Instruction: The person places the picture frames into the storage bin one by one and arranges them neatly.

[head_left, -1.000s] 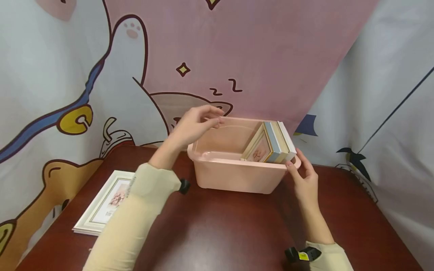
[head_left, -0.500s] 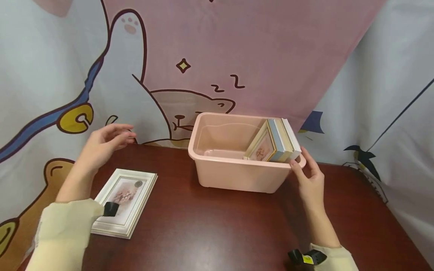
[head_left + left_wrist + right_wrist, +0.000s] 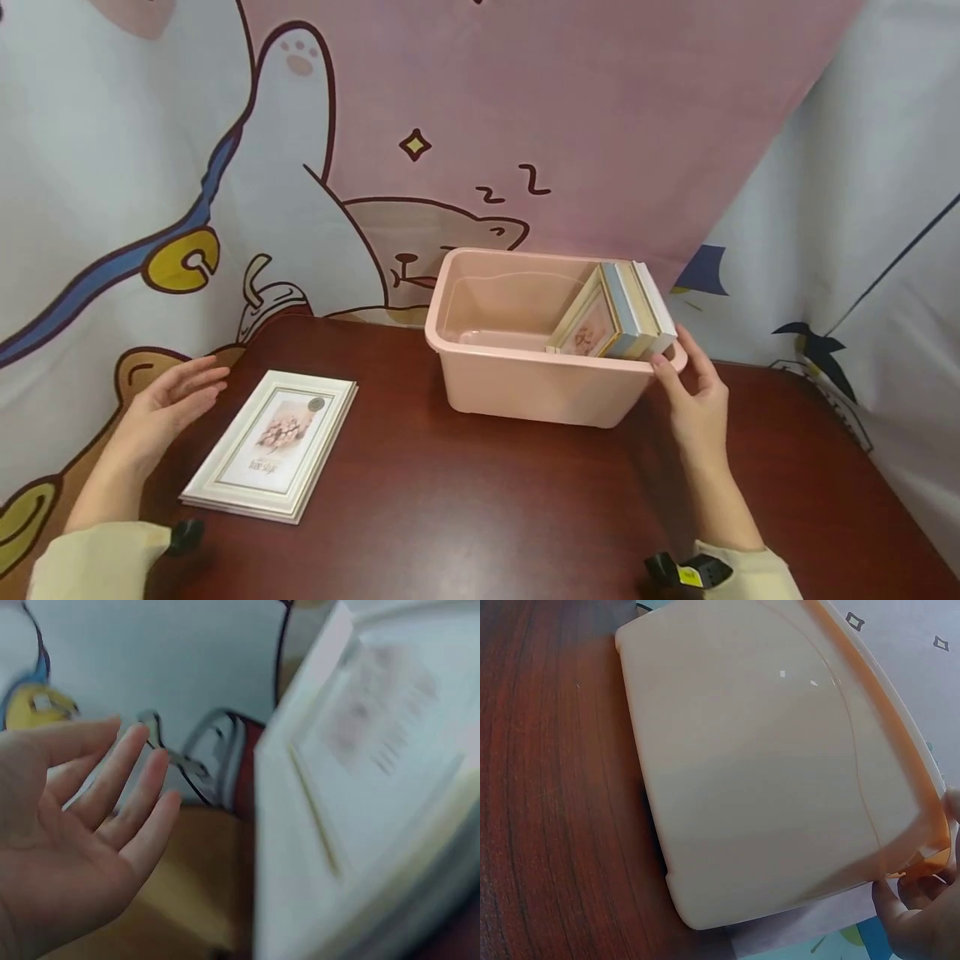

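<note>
A white picture frame with a pink flower print lies face up on the table's left side. My left hand hovers just left of it, fingers apart and holding nothing; a gap separates hand and frame in the left wrist view. A pink plastic bin stands at the table's back. Inside its right end several picture frames lean side by side, with cream, blue and white edges. My right hand pinches the bin's right rim; the right wrist view shows thumb and fingers on either side of that rim.
The dark red-brown table extends in front of the bin and around the white frame. Behind it hangs a printed cloth with cartoon animals, close to the bin's back. More cloth borders the left and right sides.
My left hand has gone from above the bin's left end leftward and down to beside the white picture frame, uncovering it. The right hand stays on the bin's rim.
</note>
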{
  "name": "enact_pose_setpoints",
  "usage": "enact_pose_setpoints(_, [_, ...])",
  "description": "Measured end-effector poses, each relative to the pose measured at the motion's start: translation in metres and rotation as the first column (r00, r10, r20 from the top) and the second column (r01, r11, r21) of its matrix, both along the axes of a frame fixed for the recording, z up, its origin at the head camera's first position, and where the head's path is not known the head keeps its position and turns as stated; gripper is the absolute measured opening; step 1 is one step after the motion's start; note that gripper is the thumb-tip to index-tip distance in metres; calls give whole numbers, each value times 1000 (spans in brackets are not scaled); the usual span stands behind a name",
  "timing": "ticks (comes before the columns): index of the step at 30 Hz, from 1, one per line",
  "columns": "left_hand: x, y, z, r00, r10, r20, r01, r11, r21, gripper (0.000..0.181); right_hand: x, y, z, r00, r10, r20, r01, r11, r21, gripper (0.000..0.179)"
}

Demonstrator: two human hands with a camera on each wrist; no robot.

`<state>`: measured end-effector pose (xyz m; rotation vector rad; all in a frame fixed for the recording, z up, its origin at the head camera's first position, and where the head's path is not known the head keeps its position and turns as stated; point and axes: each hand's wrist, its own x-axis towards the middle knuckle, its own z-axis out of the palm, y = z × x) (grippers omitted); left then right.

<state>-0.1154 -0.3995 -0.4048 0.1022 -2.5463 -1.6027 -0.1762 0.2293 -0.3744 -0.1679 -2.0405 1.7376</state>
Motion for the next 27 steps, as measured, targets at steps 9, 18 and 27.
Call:
enact_pose_setpoints(9, [12,-19,-45,976,-125,180,124,992,18,66,-1,0,0,999,2,-33,-3,999,-36,54])
enact_pose_setpoints(18, [10,-20,-48,964,-106,245,124,991,-58,71,0,-1,0,999,-8,-36,7,999,-34,54])
enact_pose_setpoints(27, [8,-7,-43,947,1,322,91,958,-272,68,-2,0,1,999,7,-43,-9,999,-43,54])
